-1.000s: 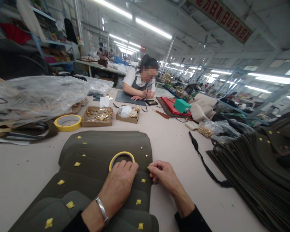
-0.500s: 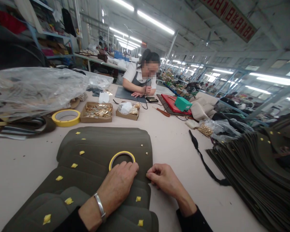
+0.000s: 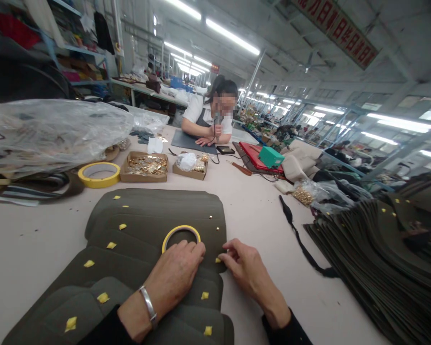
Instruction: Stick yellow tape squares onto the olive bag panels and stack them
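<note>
Dark olive leather panels (image 3: 147, 225) lie overlapped on the table before me, each marked with small yellow tape squares. My left hand (image 3: 175, 273) rests curled on the panels, its fingertips on a thin roll of yellow tape (image 3: 181, 234). My right hand (image 3: 246, 268) lies at the right edge of the panels, with its fingertips pressing a small yellow tape square (image 3: 218, 259) down near a corner. Two small brass studs (image 3: 214, 223) show on the panel just above.
A wide yellow tape roll (image 3: 99, 174), two cardboard boxes of brass fittings (image 3: 145, 166), a big plastic bag (image 3: 53, 132) and a black strap (image 3: 301, 244) lie around. A tall stack of dark panels (image 3: 388, 258) fills the right. A person (image 3: 211, 120) sits across the table.
My right hand has flattened from a pinch and pressed the tape square onto the panel. The person across has raised a hand toward the face. My left hand has stayed put.
</note>
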Motion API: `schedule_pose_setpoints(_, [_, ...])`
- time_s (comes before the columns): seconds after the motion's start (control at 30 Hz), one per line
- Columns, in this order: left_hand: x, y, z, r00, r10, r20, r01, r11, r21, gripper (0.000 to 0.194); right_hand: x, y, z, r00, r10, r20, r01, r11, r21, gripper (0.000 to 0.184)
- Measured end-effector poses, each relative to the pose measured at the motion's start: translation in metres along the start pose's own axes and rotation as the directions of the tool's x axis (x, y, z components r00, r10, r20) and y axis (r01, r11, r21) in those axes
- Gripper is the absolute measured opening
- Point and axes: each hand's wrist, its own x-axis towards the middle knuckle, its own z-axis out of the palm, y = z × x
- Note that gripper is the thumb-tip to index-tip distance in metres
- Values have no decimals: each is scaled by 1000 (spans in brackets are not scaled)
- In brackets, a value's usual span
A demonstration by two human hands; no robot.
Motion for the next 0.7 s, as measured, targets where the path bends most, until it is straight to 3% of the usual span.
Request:
schedule_pose_setpoints(0.03, [0, 0, 0, 1000, 2, -4, -2, 1000, -5, 23, -3, 1, -1, 998, -66, 7, 66, 998, 8, 6])
schedule_pose_setpoints(0.1, [0, 0, 0, 1000, 7, -14, -7, 1000, -14, 22, -7, 2, -2, 982, -184, 47, 186, 982, -38, 11])
schedule_pose_setpoints(0.2, [-1, 0, -1, 999, 18, -38, -20, 999, -39, 21, -9, -1, 3, 966, -233, 110, 249, 956, -157, 15])
schedule_pose_setpoints(0.37, [-4, -1, -1, 996, 45, -80, -52, 995, -85, 20, 1, -14, 8, 991, -43, 129, 74, 968, -241, 18])
schedule_pose_setpoints(0.53, [-3, -7, 9, 977, 91, -191, -111, 989, -95, 22, 13, -27, 5, 982, 114, 150, -77, 969, -235, 18])
schedule_pose_setpoints(0.7, [-3, -14, 10, 881, 165, -443, -254, 956, -149, 22, 12, -26, 6, 986, 121, 117, -100, 980, -172, 18])
